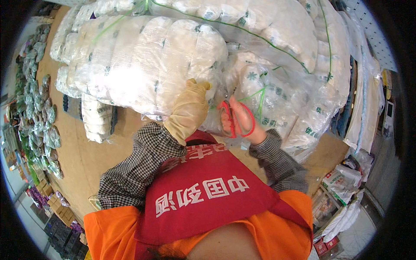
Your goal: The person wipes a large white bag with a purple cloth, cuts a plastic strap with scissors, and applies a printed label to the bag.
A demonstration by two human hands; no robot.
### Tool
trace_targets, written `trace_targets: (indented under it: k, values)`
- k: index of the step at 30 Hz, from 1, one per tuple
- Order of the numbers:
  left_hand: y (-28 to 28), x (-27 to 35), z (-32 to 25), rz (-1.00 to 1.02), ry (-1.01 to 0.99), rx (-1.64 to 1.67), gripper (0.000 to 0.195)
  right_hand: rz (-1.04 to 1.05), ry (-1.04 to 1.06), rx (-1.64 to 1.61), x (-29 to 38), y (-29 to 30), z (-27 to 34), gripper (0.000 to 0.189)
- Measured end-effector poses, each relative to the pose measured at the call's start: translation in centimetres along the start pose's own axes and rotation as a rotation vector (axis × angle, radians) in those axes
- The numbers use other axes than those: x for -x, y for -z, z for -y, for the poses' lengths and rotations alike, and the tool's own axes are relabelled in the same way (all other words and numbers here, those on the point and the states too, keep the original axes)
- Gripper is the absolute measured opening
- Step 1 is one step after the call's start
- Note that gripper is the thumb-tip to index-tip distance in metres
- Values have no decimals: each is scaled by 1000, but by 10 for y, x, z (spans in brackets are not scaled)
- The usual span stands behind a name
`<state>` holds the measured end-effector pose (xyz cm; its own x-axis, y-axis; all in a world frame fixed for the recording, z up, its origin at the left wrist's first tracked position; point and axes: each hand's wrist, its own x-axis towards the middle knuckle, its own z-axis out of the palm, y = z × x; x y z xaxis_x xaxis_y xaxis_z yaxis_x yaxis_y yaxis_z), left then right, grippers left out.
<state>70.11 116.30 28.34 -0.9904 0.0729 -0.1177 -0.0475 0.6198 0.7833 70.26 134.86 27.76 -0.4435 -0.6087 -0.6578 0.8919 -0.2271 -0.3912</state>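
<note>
Before me lies a large clear plastic bag packed with rows of white bundles bearing green print. My left hand, in a yellow rubber glove, is closed at the right end of this bag and seems to pinch its plastic film. Just to its right, my bare right hand holds scissors with red handles. Their blades point away from me, towards the gap between bags; whether they touch plastic I cannot tell. Beside the scissors is another clear bag, with green plastic twine on it.
More wrapped white packs are stacked behind, crossed by green twine. One smaller pack stands at the left on the brown floor. Bagged greens line the far left, near cardboard boxes. A crate with bags stands at right.
</note>
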Motion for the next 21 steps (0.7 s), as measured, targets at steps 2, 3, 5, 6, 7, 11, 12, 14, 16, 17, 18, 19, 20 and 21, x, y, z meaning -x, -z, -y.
trace_targets:
  k: [2,3,5,6,7,11,12,14,16,17,18,19,20,21]
  values:
    - [7,-2,-12,14,-27,-67,35,-74,116,-25,-2,-8,-14,44]
    - [8,-2,-11,3,-47,-57,35,-105,175,-35,-2,-19,-15,43]
    - [10,-2,-9,-19,-87,-34,36,-201,350,-36,-2,-21,-14,39]
    - [14,-1,-11,-12,-47,-75,30,-260,461,-24,0,-16,-10,37]
    - [16,-2,-16,-5,-14,-109,24,-324,579,-10,3,-9,-4,35]
    - [19,-3,-16,-29,-249,-216,19,-171,519,610,32,0,42,31]
    - [17,-1,-13,-15,-232,-231,20,-87,506,741,35,-10,53,32]
    - [14,-1,-5,-8,-184,-267,20,96,309,953,36,-24,87,32]
    - [21,-3,-22,54,-56,-260,18,193,181,1215,23,-20,108,31]
    - [23,-4,-28,85,10,-258,17,245,114,1343,15,-20,117,31]
    - [16,-3,-19,62,-43,-273,16,266,-17,1268,8,-30,126,31]
    - [5,-1,-4,34,-90,-289,15,258,-72,1232,1,-36,132,35]
    - [-4,2,9,6,-136,-307,13,248,-125,1197,-6,-42,137,40]
    - [3,-1,0,27,-89,-292,13,234,-180,1155,-13,-46,141,45]
